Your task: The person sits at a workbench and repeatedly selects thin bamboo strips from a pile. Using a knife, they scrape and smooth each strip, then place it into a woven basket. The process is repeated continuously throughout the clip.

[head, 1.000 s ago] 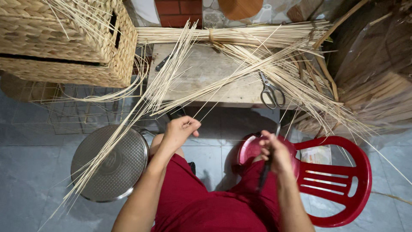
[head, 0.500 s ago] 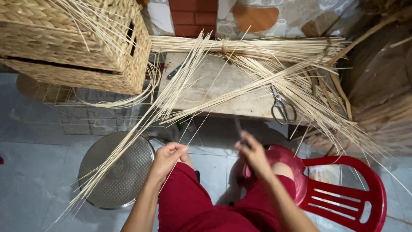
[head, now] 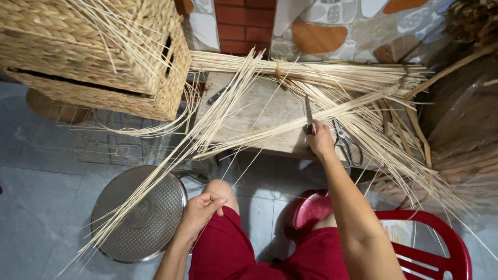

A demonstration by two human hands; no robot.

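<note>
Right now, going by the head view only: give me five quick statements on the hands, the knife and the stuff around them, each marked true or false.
1. The right hand holds a thin dark-bladed knife over the pale wooden table. True.
2. The left hand grips the grey metal scissors. False: the scissors lie on the table beside the right hand; the left hand rests on the knee, its fingers on thin pale straw strands.
3. The round perforated metal tray sits on the table. False: it is on the grey tiled floor.
4. A woven straw basket stands at the upper left. True.
5. The plastic chair is blue. False: it is red.
</note>
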